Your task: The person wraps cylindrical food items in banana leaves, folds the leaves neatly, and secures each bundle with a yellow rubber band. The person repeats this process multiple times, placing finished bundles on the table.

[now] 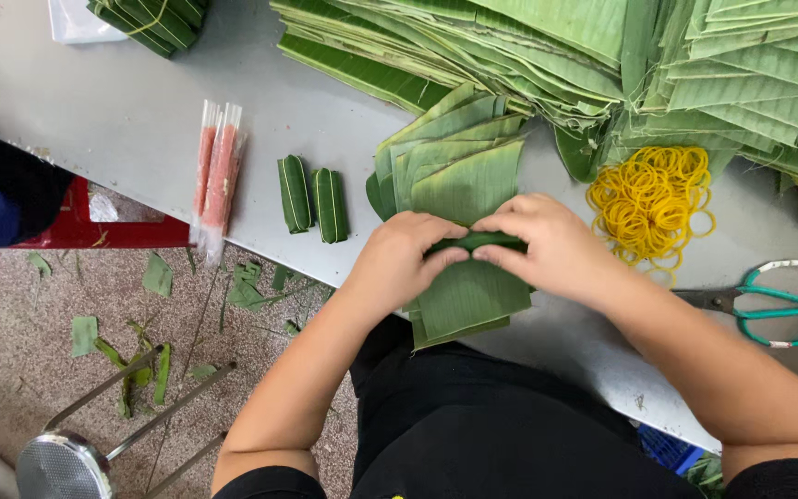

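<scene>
A dark green leaf roll [475,242] lies on a stack of cut banana leaves [459,176] at the grey counter's [140,120] near edge, with the left hand [399,259] and right hand [547,245] both clenched around it. Yellow rubber bands [648,199] lie at three o'clock, teal-handled scissors [768,300] at four. Two finished leaf parcels [313,199] sit at nine o'clock.

Bright, even light; sharp, shadowless

My view: grey table [140,111], leaf stacks [547,46] upper right, yellow rubber bands [648,199], scissors [768,300] (teal handles), two wrapped rolls [313,199], pink sticks [217,171] left.
</scene>
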